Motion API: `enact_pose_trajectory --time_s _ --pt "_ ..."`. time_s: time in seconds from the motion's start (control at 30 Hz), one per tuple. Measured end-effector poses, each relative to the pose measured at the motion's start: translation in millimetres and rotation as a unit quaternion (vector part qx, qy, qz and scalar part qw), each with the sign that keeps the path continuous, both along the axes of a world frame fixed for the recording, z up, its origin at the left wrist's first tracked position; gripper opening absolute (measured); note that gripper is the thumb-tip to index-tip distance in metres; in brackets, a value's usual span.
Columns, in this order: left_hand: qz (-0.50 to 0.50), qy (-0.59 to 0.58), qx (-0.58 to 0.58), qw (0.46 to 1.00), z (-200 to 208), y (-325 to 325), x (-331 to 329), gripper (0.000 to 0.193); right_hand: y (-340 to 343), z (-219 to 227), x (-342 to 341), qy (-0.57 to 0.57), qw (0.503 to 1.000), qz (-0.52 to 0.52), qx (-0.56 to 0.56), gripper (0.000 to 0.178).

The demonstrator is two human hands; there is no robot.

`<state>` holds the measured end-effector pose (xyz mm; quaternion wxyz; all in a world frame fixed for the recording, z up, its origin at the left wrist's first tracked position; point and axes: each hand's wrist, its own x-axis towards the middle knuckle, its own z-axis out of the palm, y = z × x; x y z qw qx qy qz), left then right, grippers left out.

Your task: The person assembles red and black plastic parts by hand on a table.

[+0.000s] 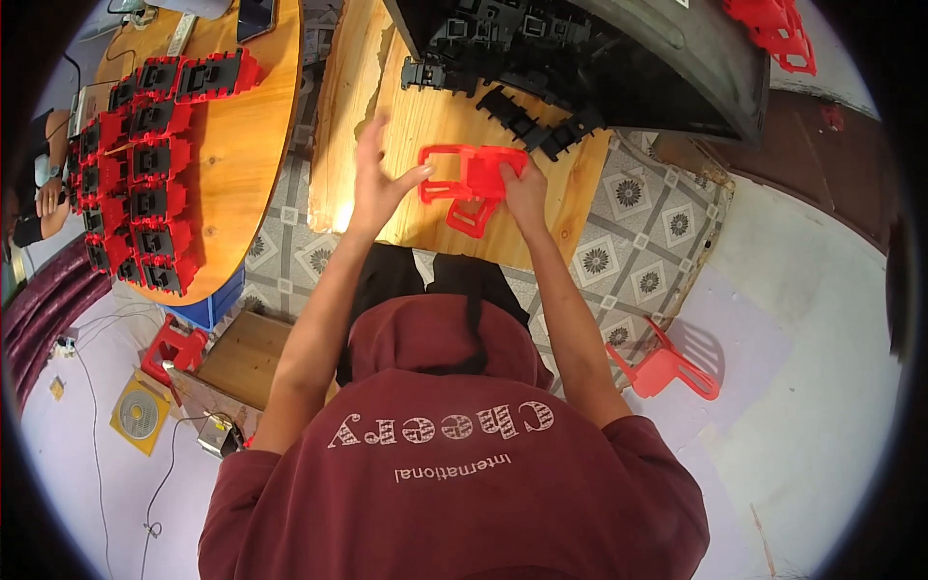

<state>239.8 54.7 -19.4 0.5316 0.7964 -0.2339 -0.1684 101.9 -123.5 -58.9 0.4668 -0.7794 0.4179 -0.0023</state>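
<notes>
The right hand (523, 198) grips the right end of a red plastic frame (480, 174) above the wooden table (338, 164), likely to leave its openings unobstructed; the left hand (377, 188) is spread, its thumb at the frame's left end, whether touching I cannot tell. Black slotted parts (512, 118) lie beyond, beside a black bin (667, 72), seemingly for easy reach. Red-and-black assemblies (152, 203) sit in rows leftward, perhaps to save space.

Frame (480, 172) in right hand (524, 196), container (677, 82) beyond, assemblies (150, 203) on table (242, 159) at left.
</notes>
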Motion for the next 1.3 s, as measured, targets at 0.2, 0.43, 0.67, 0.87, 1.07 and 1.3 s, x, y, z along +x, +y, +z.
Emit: enact_pose_trajectory --time_s 0.2,0.43,0.67,0.87,1.07,1.3 --pt "0.140 0.409 -0.271 0.860 11 25 -28 0.092 52 16 -1 -0.071 0.976 -0.112 0.175 0.025" --pt "0.160 0.504 -0.227 0.818 19 61 -11 0.059 -58 -78 46 0.032 0.932 0.141 -0.331 0.043" --pt "0.131 0.583 -0.339 0.727 43 78 -33 0.060 -83 -138 84 0.165 0.923 0.158 -0.310 0.033" --pt "0.153 0.484 -0.301 0.808 44 88 -12 0.046 -61 -28 51 -0.012 0.953 0.142 -0.267 0.021" --pt "0.069 0.433 -0.299 0.848 46 76 15 0.049 18 159 11 -0.341 0.876 0.324 -0.108 0.028" --pt "0.022 0.397 -0.326 0.858 84 57 16 0.048 67 218 26 -0.353 0.798 0.396 -0.287 0.033"
